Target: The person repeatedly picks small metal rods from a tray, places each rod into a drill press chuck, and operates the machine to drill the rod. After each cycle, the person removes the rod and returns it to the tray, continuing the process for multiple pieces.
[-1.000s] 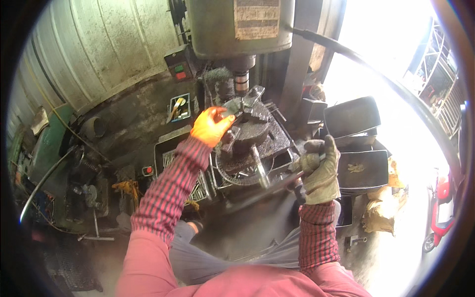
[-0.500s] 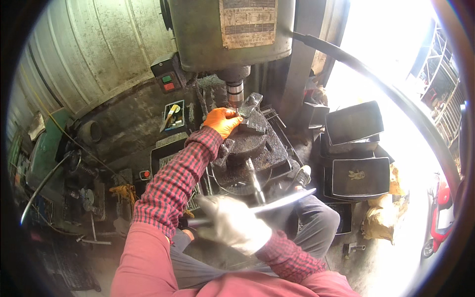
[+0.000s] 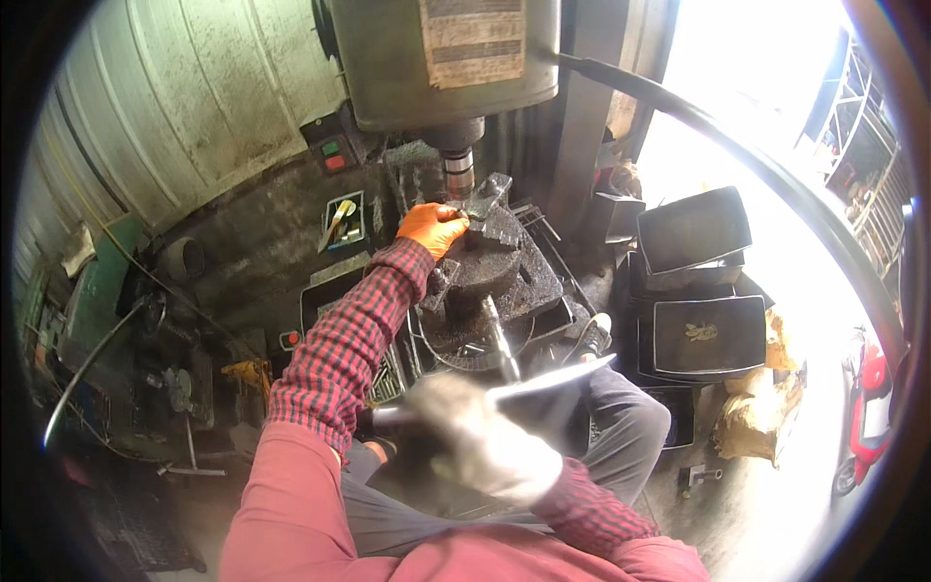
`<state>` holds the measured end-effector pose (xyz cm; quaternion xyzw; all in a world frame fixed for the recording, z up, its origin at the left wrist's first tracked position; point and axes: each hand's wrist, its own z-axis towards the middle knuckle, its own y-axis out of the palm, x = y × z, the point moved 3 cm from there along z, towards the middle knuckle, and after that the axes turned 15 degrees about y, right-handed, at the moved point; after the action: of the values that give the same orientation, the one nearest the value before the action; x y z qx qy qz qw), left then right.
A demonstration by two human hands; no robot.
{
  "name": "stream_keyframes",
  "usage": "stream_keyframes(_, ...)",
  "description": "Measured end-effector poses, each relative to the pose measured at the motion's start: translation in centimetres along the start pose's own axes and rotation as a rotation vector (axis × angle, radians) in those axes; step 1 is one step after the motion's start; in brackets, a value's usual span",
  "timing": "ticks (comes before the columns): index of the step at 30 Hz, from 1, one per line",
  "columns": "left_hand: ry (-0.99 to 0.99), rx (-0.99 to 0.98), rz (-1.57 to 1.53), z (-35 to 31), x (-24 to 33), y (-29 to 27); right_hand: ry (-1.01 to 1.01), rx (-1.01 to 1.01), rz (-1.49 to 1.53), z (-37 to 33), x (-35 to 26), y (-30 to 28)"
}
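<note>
Change noted: over the past second the left hand point(image 3: 433, 229), gloved in orange, has gone from spread fingers to fingers drawn together at the far end of the dark, grimy metal vise point(image 3: 482, 270). The right hand point(image 3: 485, 441), in a pale work glove, has crossed from the right of the vise to its near side, beside the long silver metal bar point(image 3: 553, 378). In this inspector's judgement, the left is steadying something at the vise while the right works the bar.

Hand condition: the left is nearly closed, but any piece between its fingers cannot be made out. The right is motion-blurred; its opening and hold cannot be told.

The vise sits below the banded metal spindle point(image 3: 458, 177).

Containers: right of the vise, stacked black rectangular trays point(image 3: 693, 228); the lower front tray point(image 3: 732, 354) carries a small pale heap point(image 3: 700, 332). Left of the vise, a small blue-edged tray point(image 3: 362, 221) holds a yellow-and-white brush point(image 3: 339, 221). Left and nearer, slender metal rods point(image 3: 388, 380) lie partly behind the sleeve.
</note>
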<state>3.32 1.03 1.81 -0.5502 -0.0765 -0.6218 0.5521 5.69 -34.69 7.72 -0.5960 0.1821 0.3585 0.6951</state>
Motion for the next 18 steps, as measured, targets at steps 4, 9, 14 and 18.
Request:
stream_keyframes(4, -0.025, 0.04, -0.132, 0.1, -0.3, -0.1, 0.674, -0.102, 0.256, -2.5, 9.6, 5.7)
stream_keyframes(9, 0.031, 0.341, -0.675, -0.4, -1.4, -2.8, 0.759, 0.351, 0.392, -12.3, 18.5, 0.9)
stream_keyframes(14, -0.149, 0.521, -0.819, -4.0, -4.0, -6.0, 0.889, 0.508, 0.626, -15.3, 17.9, -2.4)
stream_keyframes(18, -0.234, 0.486, -0.995, -5.7, -4.2, -6.7, 0.812, 0.559, 0.862, -15.2, 17.4, -1.2)
